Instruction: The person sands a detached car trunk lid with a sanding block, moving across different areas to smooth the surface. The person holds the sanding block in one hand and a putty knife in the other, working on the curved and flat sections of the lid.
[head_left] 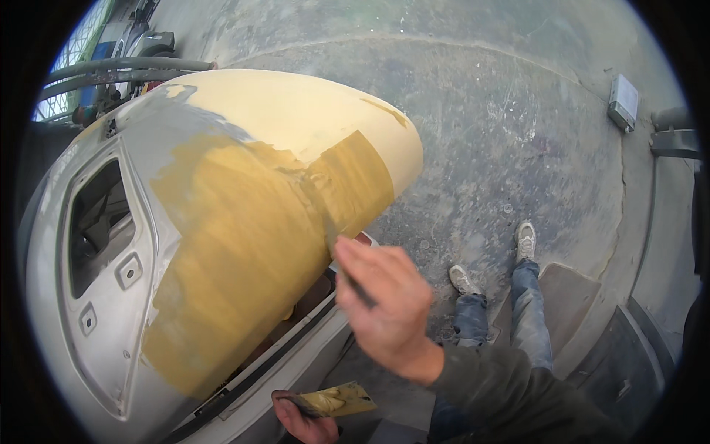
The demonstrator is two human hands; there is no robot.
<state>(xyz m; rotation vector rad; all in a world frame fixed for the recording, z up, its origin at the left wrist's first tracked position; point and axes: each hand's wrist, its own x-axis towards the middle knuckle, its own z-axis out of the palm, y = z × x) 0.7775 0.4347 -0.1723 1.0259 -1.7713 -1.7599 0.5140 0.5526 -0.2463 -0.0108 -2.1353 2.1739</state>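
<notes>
right hand (384, 300) clamped on scraper (334, 235) against car panel (244, 244) at 10 o'clock | left hand (302, 418) gripping filler board (342, 399) at 6 o'clock

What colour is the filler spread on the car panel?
Mustard yellow filler, seen best in the head view.
</notes>
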